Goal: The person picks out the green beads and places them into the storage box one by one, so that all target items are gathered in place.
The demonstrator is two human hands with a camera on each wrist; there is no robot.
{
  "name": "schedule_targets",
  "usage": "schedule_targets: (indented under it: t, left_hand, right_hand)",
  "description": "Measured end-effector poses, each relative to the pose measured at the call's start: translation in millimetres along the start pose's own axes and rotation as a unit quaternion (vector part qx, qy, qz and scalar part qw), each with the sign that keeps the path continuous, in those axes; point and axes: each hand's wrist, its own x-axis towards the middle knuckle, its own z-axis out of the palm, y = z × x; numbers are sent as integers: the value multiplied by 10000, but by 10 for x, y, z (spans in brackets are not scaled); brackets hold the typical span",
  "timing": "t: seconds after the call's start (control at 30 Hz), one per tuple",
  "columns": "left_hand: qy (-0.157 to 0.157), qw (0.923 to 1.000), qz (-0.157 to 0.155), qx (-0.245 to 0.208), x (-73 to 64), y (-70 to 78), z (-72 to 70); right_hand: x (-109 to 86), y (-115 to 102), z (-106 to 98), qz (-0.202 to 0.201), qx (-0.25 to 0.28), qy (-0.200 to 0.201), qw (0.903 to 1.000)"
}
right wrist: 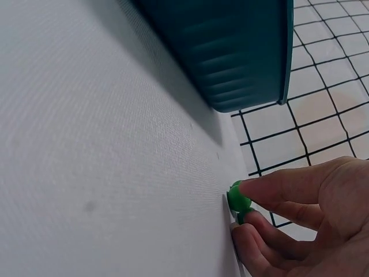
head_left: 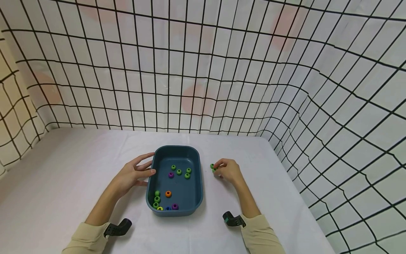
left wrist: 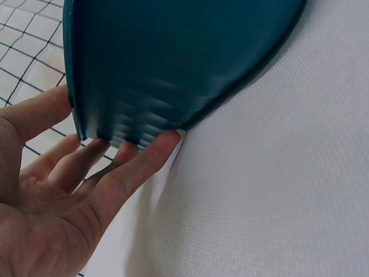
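A blue-teal rectangular tub (head_left: pixel 185 192) stands on the white cloth between the hands. Inside it lie several green beads (head_left: pixel 179 172), an orange bead (head_left: pixel 168 194), purple beads (head_left: pixel 175 206), and a yellow bead (head_left: pixel 160 208) and a blue one at the near wall. My left hand (head_left: pixel 131 174) rests its extended fingertips against the tub's left outer side; in the left wrist view the fingers (left wrist: pixel 118 184) touch its wall. Right of the tub, my right hand (head_left: pixel 231 171) pinches a green bead (right wrist: pixel 238 198) close over the cloth. Another green bead (head_left: pixel 212 165) is right beside its fingertips.
White cloth (head_left: pixel 253 151) covers the table all round the tub. A black wire grid (head_left: pixel 177 74) with white sheeting behind it encloses the back and both sides. Each wrist carries a black camera mount (head_left: pixel 118 228).
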Motion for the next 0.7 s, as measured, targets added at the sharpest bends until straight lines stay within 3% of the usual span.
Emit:
schedule_targets:
  t: [0.7]
  left_hand:
    - [7, 10000, 2, 5, -7, 3, 2]
  right_hand:
    - [9, 20, 43, -21, -51, 10, 10000]
